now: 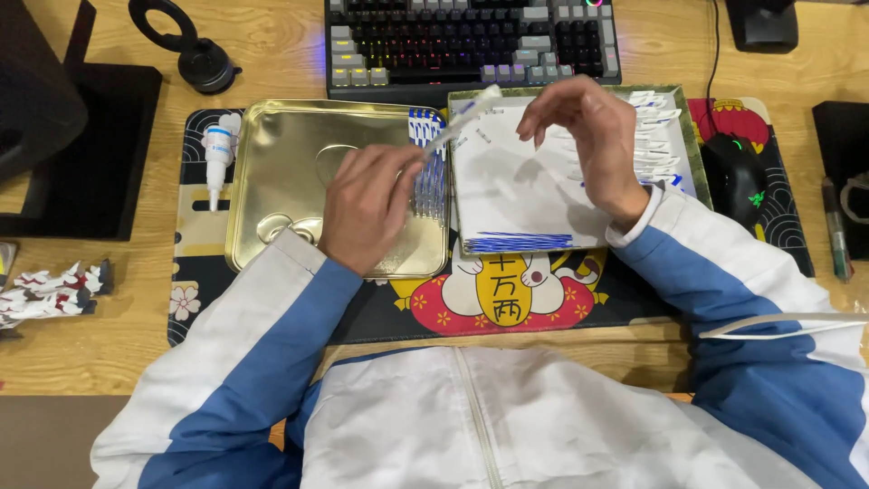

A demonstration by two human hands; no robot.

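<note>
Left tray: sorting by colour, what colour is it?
Shiny gold tray, head view.

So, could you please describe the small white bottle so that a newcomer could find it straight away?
Start at the gold tray left of the keyboard. Just off its left rim, on the patterned desk mat, lies the small white bottle, its nozzle pointing toward the person. Nothing else there is bottle-shaped.

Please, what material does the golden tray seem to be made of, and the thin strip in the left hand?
The golden tray looks like thin metal with a glossy gold finish: it mirrors the light and has pressed round shapes in its base. The thin strip held by the left hand looks like white paper with blue print: flat, matte and slightly bent. It could also be thin plastic.
</note>
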